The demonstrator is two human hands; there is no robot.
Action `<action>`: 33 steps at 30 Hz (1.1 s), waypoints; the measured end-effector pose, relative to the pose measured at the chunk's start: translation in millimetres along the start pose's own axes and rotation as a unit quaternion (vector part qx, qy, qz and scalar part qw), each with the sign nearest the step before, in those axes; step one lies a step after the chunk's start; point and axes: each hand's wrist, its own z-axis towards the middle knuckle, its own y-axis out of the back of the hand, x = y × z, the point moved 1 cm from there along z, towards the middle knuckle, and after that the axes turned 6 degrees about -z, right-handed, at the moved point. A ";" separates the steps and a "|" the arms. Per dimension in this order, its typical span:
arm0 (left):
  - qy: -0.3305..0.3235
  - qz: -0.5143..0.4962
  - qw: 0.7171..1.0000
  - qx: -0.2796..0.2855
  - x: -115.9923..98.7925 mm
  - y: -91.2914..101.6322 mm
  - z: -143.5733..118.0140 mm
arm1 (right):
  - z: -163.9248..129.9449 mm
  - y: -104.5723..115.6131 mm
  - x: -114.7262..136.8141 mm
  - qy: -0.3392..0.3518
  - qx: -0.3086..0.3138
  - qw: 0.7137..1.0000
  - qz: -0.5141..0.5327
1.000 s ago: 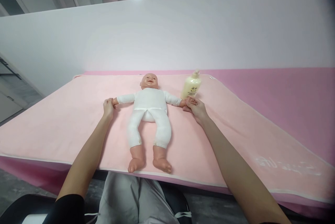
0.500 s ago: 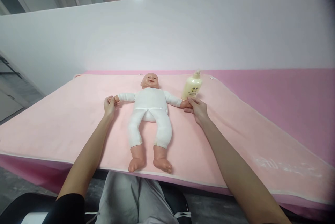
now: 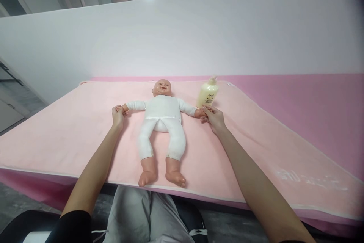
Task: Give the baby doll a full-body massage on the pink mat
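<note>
My left hand [image 3: 118,116] and right hand [image 3: 214,118] each pinch a wrist of the baby doll [image 3: 162,121]. Its arms remain spread since a second ago. A lotion bottle [image 3: 208,93] stands at one o'clock.

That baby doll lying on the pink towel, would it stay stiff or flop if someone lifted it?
The doll would probably flop: its white cloth body looks soft and stuffed. Its head and feet look like moulded plastic, so those ends may hang heavier. It seems unlikely to roll, lying flat with limbs spread.
</note>
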 end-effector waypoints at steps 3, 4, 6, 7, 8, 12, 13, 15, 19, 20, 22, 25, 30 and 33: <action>-0.009 0.016 1.000 -0.001 2.2 0.7 0.9 | 0.4 0.3 -0.7 -0.010 0.001 1.000 0.009; -0.014 0.020 1.000 -0.001 2.9 1.0 1.4 | 0.5 0.4 -0.9 -0.010 0.002 1.000 0.009; -0.025 0.032 0.999 -0.006 4.3 2.0 2.8 | 0.8 0.7 -1.3 -0.002 0.004 1.000 0.003; -0.031 0.037 0.999 -0.009 4.9 2.5 3.5 | 0.8 0.9 -1.4 0.003 0.005 1.000 -0.001; -0.037 0.041 0.998 -0.010 5.5 3.0 4.1 | 0.9 1.1 -1.5 0.008 0.007 1.000 -0.004; -0.044 0.051 0.998 0.007 6.6 3.9 4.7 | 0.2 1.4 -1.8 0.013 0.013 1.000 -0.009; -0.044 0.052 0.998 0.008 6.5 3.9 4.3 | -0.2 1.3 -1.6 0.013 0.013 1.000 -0.009; -0.041 0.054 0.998 0.006 5.6 3.5 3.1 | -1.0 0.9 -1.1 0.017 0.012 1.000 -0.012; -0.023 0.055 0.998 0.000 1.9 1.0 -0.3 | -1.7 0.0 -1.0 0.016 0.016 0.999 -0.025; -0.017 0.052 0.999 -0.001 0.8 0.3 -1.3 | -1.6 -0.1 -1.3 0.015 0.018 0.999 -0.029; -0.007 0.045 0.999 -0.003 -1.3 -0.6 -2.9 | -1.2 -0.1 -1.9 0.016 0.024 0.999 -0.035; -0.005 0.040 0.999 0.003 -2.4 -0.7 -3.7 | -1.2 0.0 -1.8 0.018 0.023 0.999 -0.038; -0.018 0.042 0.999 0.009 -0.6 0.1 -1.7 | -2.8 -0.5 0.8 0.011 0.021 0.999 -0.037; -0.017 0.036 0.999 0.012 -0.9 1.0 -2.2 | -2.9 0.1 0.8 0.016 0.024 0.999 -0.040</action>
